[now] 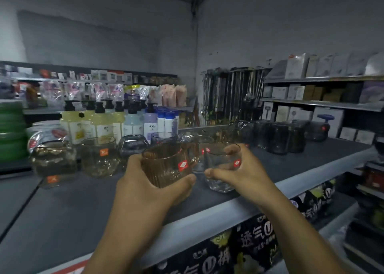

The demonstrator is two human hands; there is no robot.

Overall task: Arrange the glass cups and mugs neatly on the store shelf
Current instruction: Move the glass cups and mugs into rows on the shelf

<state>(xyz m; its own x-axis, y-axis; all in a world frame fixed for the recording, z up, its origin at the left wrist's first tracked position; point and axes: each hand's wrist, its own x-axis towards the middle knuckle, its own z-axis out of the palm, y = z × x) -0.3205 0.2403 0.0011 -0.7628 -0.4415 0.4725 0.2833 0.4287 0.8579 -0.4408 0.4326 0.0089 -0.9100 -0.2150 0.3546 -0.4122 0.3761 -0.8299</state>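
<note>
My left hand (145,188) grips an amber ribbed glass mug (166,165) with a red sticker, near the middle of the dark grey shelf (72,207). Right beside it, my right hand (245,169) holds a clear glass cup (220,169) that also bears a red sticker. To the left stand a round amber glass (99,155) and a squat brownish glass (54,161). A small smoky bowl-shaped glass (133,147) sits behind them. Several dark grey glasses (278,136) stand in a group at the back right, with more clear mugs (199,140) behind my hands.
Pump bottles of soap (99,120) and blue-capped bottles (168,122) line the shelf's back. Green stacked items (10,132) sit at far left. Boxed goods (311,90) fill the racks on the right, and black printed packs (249,242) sit below the shelf's pale front edge (207,217).
</note>
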